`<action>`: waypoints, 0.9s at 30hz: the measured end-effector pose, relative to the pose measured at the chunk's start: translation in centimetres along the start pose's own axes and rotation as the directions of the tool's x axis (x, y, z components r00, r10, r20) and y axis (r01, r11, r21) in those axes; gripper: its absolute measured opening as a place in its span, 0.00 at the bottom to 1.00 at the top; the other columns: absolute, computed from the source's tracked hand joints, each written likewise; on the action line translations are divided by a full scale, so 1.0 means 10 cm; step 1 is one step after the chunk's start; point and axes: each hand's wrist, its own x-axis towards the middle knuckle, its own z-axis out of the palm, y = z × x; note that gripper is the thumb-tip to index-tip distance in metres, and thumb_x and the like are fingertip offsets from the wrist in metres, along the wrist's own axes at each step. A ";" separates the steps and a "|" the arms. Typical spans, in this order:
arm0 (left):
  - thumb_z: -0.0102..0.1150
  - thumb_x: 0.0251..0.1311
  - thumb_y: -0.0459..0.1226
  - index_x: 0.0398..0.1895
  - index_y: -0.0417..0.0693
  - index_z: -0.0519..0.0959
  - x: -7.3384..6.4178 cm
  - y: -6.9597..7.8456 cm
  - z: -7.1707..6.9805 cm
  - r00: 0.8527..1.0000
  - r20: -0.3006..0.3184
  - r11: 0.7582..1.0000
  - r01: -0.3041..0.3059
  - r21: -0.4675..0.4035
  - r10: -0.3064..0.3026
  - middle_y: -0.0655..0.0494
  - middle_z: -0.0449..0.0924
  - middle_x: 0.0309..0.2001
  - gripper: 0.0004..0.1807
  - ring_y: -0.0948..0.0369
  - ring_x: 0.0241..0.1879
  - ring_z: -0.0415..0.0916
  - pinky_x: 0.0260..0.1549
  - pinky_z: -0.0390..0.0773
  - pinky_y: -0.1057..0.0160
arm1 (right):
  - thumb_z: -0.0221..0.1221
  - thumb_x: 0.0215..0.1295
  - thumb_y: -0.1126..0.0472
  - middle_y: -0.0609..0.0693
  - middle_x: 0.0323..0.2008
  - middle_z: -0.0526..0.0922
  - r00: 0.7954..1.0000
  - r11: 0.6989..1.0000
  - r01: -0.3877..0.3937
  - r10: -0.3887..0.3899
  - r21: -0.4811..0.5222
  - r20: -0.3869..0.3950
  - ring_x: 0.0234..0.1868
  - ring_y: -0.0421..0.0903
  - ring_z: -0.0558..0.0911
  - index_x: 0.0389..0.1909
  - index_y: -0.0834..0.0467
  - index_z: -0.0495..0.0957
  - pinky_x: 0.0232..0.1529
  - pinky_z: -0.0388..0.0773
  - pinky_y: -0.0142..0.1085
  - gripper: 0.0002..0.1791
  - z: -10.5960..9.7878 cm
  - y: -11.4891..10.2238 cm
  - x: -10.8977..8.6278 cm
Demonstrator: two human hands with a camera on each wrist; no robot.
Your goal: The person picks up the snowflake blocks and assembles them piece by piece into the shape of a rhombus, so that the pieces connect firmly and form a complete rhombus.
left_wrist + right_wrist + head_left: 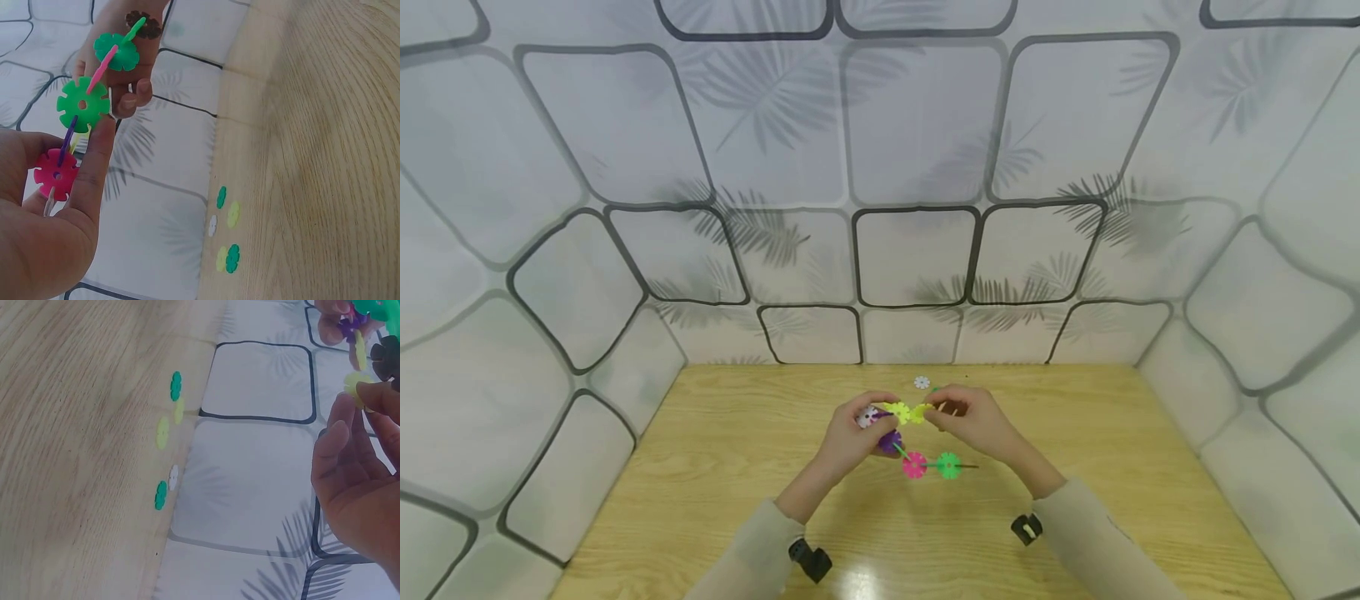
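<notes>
In the head view my left hand grips a chain of interlocking plastic flower discs. A pink disc and a green disc hang from it on the right, above the wood. Seen from the left wrist, the left hand's fingers surround a pink disc, linked to a larger green disc. My right hand pinches a yellow disc between thumb and finger. That disc meets another yellow disc of the chain; whether they are locked together is hidden.
Several loose discs lie flat near the far edge of the wooden table, among them a white disc, a yellow disc and a green disc. A patterned wall covering encloses the table at the back and both sides.
</notes>
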 end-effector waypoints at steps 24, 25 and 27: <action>0.61 0.72 0.32 0.63 0.38 0.79 0.00 -0.01 0.04 1.000 0.016 0.999 -0.005 0.041 0.004 0.36 0.82 0.49 0.18 0.59 0.30 0.88 0.37 0.91 0.43 | 0.67 0.72 0.61 0.44 0.41 0.89 0.995 0.990 0.102 -0.103 -0.094 -0.013 0.35 0.36 0.83 0.47 0.49 0.89 0.34 0.84 0.33 0.07 0.05 -0.06 0.00; 0.61 0.72 0.32 0.63 0.38 0.78 0.00 -0.01 0.04 1.000 0.021 0.999 -0.004 0.045 0.003 0.37 0.82 0.48 0.18 0.59 0.29 0.87 0.38 0.91 0.43 | 0.67 0.72 0.61 0.44 0.41 0.89 0.994 0.990 0.104 -0.106 -0.097 -0.016 0.35 0.36 0.83 0.47 0.49 0.89 0.34 0.84 0.33 0.07 0.05 -0.07 0.00; 0.60 0.73 0.32 0.64 0.39 0.78 0.00 -0.01 0.04 0.999 0.032 0.999 0.000 0.054 -0.002 0.40 0.82 0.47 0.18 0.59 0.29 0.87 0.39 0.91 0.41 | 0.67 0.72 0.62 0.44 0.41 0.89 0.994 0.989 0.107 -0.110 -0.100 -0.022 0.34 0.36 0.83 0.47 0.50 0.89 0.34 0.84 0.33 0.07 0.05 -0.09 -0.01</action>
